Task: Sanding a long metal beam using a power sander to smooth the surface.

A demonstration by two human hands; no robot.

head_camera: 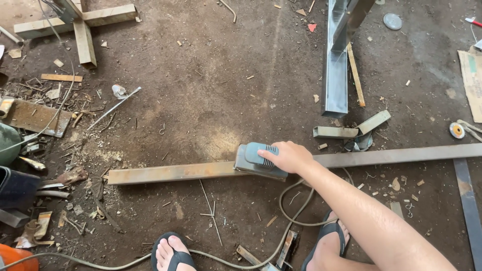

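1. Lying across the dirt floor [211,100], a long rusty square steel tube [170,173] is seen directly beneath the right hand, extending well beyond it on both sides.
2. A shiny steel channel [335,75] is laid on the ground beyond the hand, well apart from it.
3. A grey power sander [258,161] is pressed flat on the tube, under the hand.
4. The right hand [288,156] is closed over the sander's rear grip, fingers wrapped around it.
5. A grey cord [288,211] is looped on the ground nearer the body, between two feet in black flip-flops [173,253].
6. The left hand is not shown.
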